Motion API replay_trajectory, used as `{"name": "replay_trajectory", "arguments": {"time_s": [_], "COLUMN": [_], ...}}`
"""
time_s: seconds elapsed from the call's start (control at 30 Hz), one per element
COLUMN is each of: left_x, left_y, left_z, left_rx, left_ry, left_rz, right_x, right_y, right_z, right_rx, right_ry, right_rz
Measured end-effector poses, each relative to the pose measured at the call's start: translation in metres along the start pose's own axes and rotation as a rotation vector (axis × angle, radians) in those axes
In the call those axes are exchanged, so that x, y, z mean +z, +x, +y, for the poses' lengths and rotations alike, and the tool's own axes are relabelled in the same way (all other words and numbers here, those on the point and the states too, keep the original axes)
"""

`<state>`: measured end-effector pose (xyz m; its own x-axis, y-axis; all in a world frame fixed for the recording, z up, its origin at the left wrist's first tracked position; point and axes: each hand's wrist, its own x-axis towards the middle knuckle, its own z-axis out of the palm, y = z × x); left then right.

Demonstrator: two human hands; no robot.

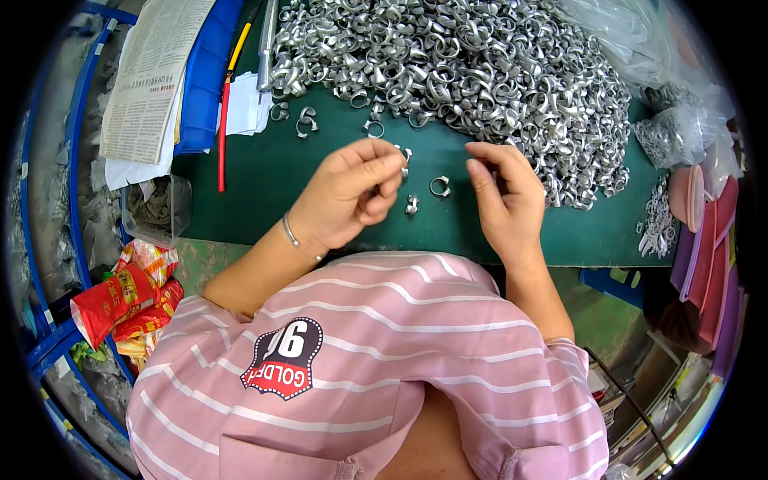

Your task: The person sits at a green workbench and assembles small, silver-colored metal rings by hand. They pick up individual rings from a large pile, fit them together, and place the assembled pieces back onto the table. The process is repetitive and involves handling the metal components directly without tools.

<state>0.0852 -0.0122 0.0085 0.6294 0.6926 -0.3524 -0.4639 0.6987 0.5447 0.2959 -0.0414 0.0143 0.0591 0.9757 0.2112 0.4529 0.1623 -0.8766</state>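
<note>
My left hand (356,188) is closed over the green tabletop, thumb pressed to the bent index finger. Any small thing in that pinch is hidden. Right beside its fingertips a metal ring (406,154) shows; whether they touch it I cannot tell. My right hand (512,200) is lifted to the right, thumb and index finger a little apart with nothing visible between them, the other fingers curled. Between the hands lie two loose silver-coloured rings, one ring (440,186) near my right thumb and another ring (412,205) closer to me.
A large heap of metal rings (464,72) covers the table's far side. At left are a blue tray (200,88) with newspaper (148,88), a red-and-yellow stick tool (224,128) and a clear plastic box (160,212). Plastic bags (672,136) and small metal parts (658,220) lie right.
</note>
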Motion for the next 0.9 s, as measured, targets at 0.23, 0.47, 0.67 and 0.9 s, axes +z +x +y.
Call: {"name": "replay_trajectory", "arguments": {"time_s": [0.23,0.47,0.67,0.9], "left_x": [0.01,0.011,0.008,0.015], "left_y": [-0.001,0.001,-0.001,-0.004], "left_z": [-0.002,-0.016,-0.017,-0.008], "left_rx": [0.284,0.407,0.439,0.104], "left_ry": [1.022,1.449,1.426,0.776], "left_rz": [0.253,0.09,0.144,0.203], "right_x": [0.009,-0.002,-0.004,0.002], "right_y": [-0.011,-0.009,-0.012,-0.011], "right_z": [0.007,0.009,0.01,0.006], "right_rx": [0.016,0.549,0.655,0.62], "right_ry": [-0.172,0.586,0.824,0.888], "right_rz": [-0.257,-0.301,-0.288,-0.311]}}
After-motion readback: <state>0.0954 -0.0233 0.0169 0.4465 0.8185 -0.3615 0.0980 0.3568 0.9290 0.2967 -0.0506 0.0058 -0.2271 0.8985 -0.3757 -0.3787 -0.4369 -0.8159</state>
